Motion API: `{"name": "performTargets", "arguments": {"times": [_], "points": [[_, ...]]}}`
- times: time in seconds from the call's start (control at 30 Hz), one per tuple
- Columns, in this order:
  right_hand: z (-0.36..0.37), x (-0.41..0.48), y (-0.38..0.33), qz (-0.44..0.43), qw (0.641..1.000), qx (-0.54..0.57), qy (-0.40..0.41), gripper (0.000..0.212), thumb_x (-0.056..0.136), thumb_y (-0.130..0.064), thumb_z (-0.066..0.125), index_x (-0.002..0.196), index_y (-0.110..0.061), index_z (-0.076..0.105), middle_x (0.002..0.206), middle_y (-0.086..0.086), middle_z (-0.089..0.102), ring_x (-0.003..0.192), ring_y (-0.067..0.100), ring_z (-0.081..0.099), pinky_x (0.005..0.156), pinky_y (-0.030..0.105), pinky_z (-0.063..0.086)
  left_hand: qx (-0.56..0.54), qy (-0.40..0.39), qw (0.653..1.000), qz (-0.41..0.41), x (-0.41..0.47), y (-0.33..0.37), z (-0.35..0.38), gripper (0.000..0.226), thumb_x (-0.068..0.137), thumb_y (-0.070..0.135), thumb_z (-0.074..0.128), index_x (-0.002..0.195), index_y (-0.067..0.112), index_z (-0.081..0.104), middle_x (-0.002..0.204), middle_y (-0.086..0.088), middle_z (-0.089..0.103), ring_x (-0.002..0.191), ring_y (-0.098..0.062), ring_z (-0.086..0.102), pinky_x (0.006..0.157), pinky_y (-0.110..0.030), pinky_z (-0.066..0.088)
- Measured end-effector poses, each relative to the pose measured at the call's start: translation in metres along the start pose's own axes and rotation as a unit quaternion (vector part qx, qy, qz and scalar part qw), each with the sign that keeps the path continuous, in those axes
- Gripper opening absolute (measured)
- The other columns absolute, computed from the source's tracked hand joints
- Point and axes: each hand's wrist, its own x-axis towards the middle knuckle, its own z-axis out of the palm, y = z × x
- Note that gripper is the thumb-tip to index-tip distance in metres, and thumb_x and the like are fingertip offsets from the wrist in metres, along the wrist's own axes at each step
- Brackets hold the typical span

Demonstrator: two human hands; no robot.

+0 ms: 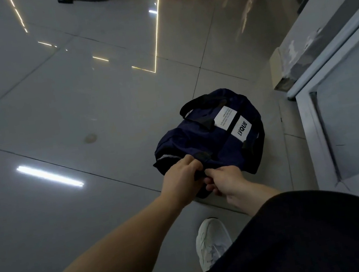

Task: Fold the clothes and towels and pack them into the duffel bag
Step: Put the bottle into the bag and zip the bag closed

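- The duffel bag (199,137) is navy woven cloth, matt, soft and creased.
- Its handles (192,104) are black webbing, matt and coarser-looking than the body.
- The label (241,132) on the bag is a smooth white patch with flat black print.
- The floor (54,107) is pale tile, polished and glossy, mirroring strip lights.
- The shoe (212,244) is white and matt.
- The dark garment (315,236) is black matt cloth.
- The wall (296,57) has grey paint, scuffed and flaking in patches.
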Motion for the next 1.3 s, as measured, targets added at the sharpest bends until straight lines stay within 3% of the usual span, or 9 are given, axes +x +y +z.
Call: {"name": "performTargets", "arguments": {"times": [0.2,0.3,0.43,0.57,0.7,0.87,1.03,1.13,1.3], "points": [[0.003,-0.002,-0.003,0.014,1.0,0.005,-0.004,0.022,0.096,-0.015,0.056,0.089,0.0,0.07,0.065,0.009,0.062,0.051,0.017,0.055,0.045,0.026,0.041,0.016,0.033,0.999,-0.002,-0.002,0.003,0.012,0.008,0.087,0.025,0.07,0.094,0.023,0.068,0.096,0.005,0.059,0.086,-0.017,0.059,0.049,-0.033,0.05],[0.005,0.0,0.002,-0.034,0.998,-0.046,-0.004,0.02,0.093,-0.007,0.051,0.086,-0.005,0.07,0.073,0.009,0.066,0.059,0.019,0.06,0.052,0.03,0.047,-0.021,0.006,0.998,-0.05,0.0,0.006,0.014,0.009,0.091,0.024,0.065,0.096,0.022,0.072,0.096,0.005,0.061,0.088,-0.016,0.059,0.064,-0.038,0.053],[0.005,0.002,0.015,-0.106,0.978,-0.178,0.014,0.022,0.09,-0.01,0.054,0.101,-0.023,0.068,0.097,0.003,0.071,0.091,0.021,0.069,0.085,0.04,0.058,-0.013,-0.011,0.997,-0.077,-0.005,0.005,0.015,0.018,0.095,0.035,0.06,0.098,0.021,0.07,0.098,0.003,0.061,0.091,-0.017,0.059,0.068,-0.034,0.05],[0.004,0.003,0.026,-0.118,0.972,-0.199,0.034,0.028,0.088,-0.007,0.056,0.111,-0.019,0.064,0.098,0.002,0.07,0.092,0.019,0.067,0.088,0.042,0.057,0.066,-0.013,0.997,-0.035,-0.007,0.0,0.017,0.026,0.09,0.045,0.059,0.1,0.021,0.065,0.101,0.003,0.061,0.095,-0.019,0.06,0.076,-0.032,0.044],[0.003,0.003,0.03,-0.111,0.973,-0.2,0.033,0.034,0.089,0.0,0.056,0.119,-0.014,0.062,0.107,0.001,0.068,0.099,0.016,0.063,0.087,0.031,0.053,0.114,-0.01,0.993,-0.022,-0.004,0.005,0.021,0.045,0.087,0.064,0.048,0.091,0.022,0.063,0.092,0.003,0.063,0.087,-0.018,0.06,0.079,-0.032,0.046],[0.006,0.008,0.033,-0.087,0.985,-0.149,0.025,0.039,0.09,0.004,0.052,0.125,-0.011,0.063,0.113,0.005,0.067,0.103,0.019,0.064,0.097,0.039,0.054,0.127,-0.032,0.99,-0.046,-0.003,0.012,0.025,0.026,0.08,0.041,0.072,0.089,0.019,0.061,0.088,0.001,0.064,0.085,-0.022,0.062,0.08,-0.034,0.047],[0.003,0.01,0.037,-0.096,0.986,-0.134,0.029,0.039,0.089,0.006,0.052,0.123,-0.01,0.063,0.109,0.004,0.069,0.102,0.018,0.066,0.097,0.041,0.054,0.123,-0.042,0.99,-0.064,0.001,0.018,0.024,0.01,0.08,0.022,0.066,0.084,0.015,0.061,0.086,-0.004,0.067,0.084,-0.026,0.064,0.079,-0.036,0.045],[0.004,0.009,0.039,-0.152,0.964,-0.214,0.052,0.031,0.094,-0.006,0.053,0.121,-0.016,0.064,0.103,0.003,0.071,0.096,0.019,0.067,0.091,0.043,0.056,0.116,-0.053,0.989,-0.074,0.002,0.019,0.022,0.015,0.089,0.029,0.054,0.094,0.016,0.059,0.098,-0.004,0.067,0.094,-0.024,0.063,0.086,-0.035,0.041],[-0.001,0.003,0.033,-0.241,0.875,-0.41,0.092,0.03,0.1,-0.028,0.051,0.13,-0.029,0.057,0.117,-0.007,0.067,0.11,0.018,0.063,0.088,0.036,0.051,0.118,-0.049,0.987,-0.099,-0.002,0.02,0.015,0.014,0.097,0.024,0.048,0.1,0.016,0.059,0.105,-0.003,0.065,0.097,-0.023,0.061,0.086,-0.033,0.04]]}}
